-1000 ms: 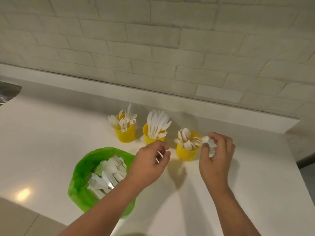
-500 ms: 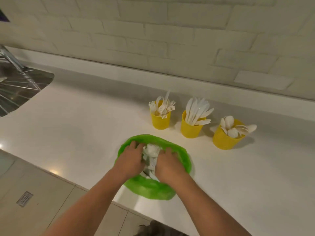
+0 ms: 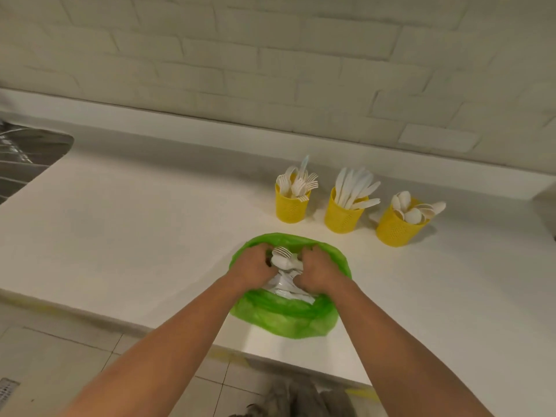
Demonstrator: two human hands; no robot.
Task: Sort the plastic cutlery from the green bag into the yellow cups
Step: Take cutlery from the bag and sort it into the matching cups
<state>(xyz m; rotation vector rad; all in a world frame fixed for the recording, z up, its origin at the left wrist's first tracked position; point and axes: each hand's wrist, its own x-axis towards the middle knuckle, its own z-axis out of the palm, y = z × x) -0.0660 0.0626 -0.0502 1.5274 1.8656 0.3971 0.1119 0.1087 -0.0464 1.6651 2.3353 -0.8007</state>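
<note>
1. Plastic cutlery, white and jumbled, lies in a heap inside the green bag, which sits with its mouth open on the white counter, close to the front edge
2. My left hand is down in the bag on the left side of the heap, fingers curled in around a bunch of pieces; a fork head pokes up just past my knuckles
3. My right hand is in the bag on the right side of the heap, fingers bent and closed on the pieces as well (the fingertips are buried, so I cannot tell which pieces they have)
4. My two hands are near each other, with the bunched cutlery between them
5. Three yellow cups stand in a row behind the bag, toward the wall, apart from one another and from the bag
6. The left cup holds forks, tines up
7. The middle cup holds knives, fanned out toward the right
8. The right cup holds spoons, bowls up, one leaning out past the right rim
9. A steel sink is set into the counter at the far left, a pale brick wall rises behind, and a tiled floor shows below the counter edge
</note>
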